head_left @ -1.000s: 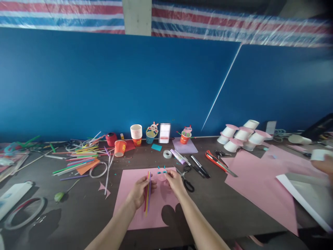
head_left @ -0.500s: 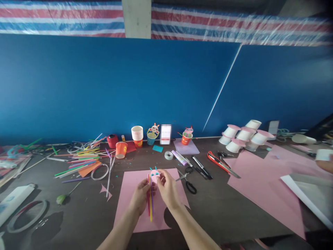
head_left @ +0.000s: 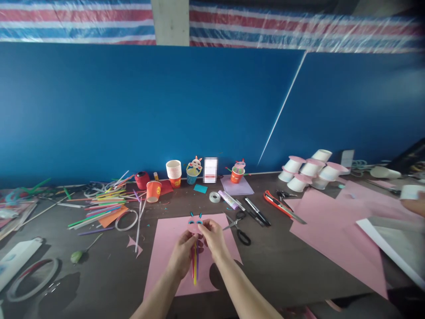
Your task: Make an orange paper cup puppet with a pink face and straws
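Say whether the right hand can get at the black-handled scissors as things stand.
Probably yes: the scissors lie close by the right hand, with nothing seen covering them. The hand pinches the pink paper face, though, so would likely have to let go first.

left hand (head_left: 182,253): bare | right hand (head_left: 213,238): bare | forearms (head_left: 241,283): uncovered, tapering toward hands

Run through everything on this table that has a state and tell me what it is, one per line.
Colored strips: bundled in the left hand
Pink paper face: pinched in the right hand, eyes on
Scissors: open
Utility knife: blade out
Pink sheet: flat, curved piece missing from its edge
Cup stack: nested, mouths up
Blue cup: upright
White cups: stacked, pink discs among them
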The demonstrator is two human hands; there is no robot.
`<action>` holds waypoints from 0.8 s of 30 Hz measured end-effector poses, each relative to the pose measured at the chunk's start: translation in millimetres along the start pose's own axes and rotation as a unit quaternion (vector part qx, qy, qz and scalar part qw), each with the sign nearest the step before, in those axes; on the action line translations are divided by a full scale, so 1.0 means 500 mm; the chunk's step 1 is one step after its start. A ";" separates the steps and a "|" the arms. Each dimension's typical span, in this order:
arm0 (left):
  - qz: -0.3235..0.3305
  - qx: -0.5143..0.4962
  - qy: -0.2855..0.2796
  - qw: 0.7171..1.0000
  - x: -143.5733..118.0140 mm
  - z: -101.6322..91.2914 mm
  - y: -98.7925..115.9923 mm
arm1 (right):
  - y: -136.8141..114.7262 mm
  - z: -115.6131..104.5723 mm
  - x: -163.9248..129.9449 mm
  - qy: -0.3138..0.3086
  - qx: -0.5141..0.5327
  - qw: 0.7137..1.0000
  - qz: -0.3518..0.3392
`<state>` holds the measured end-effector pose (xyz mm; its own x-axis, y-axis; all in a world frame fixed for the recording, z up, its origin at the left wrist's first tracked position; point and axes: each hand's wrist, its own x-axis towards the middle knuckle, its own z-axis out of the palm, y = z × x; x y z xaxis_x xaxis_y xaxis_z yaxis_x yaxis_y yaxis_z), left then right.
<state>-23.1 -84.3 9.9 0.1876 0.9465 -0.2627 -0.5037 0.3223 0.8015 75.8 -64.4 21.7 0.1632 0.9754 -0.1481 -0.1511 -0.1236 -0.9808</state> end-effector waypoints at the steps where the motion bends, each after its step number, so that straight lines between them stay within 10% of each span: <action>1: 0.001 0.001 0.002 1.000 -0.001 0.001 0.000 | 0.001 -0.001 -0.001 0.000 0.000 1.000 0.000; 24: 0.010 0.033 0.046 0.998 0.010 -0.002 -0.018 | 0.004 -0.022 0.001 -0.054 -0.075 0.996 -0.018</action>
<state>-18.4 -82.4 0.7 0.0980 0.9511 -0.2930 -0.4500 0.3049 0.8394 86.4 -66.0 18.1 0.0594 0.9925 -0.1067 0.0011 -0.1069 -0.9943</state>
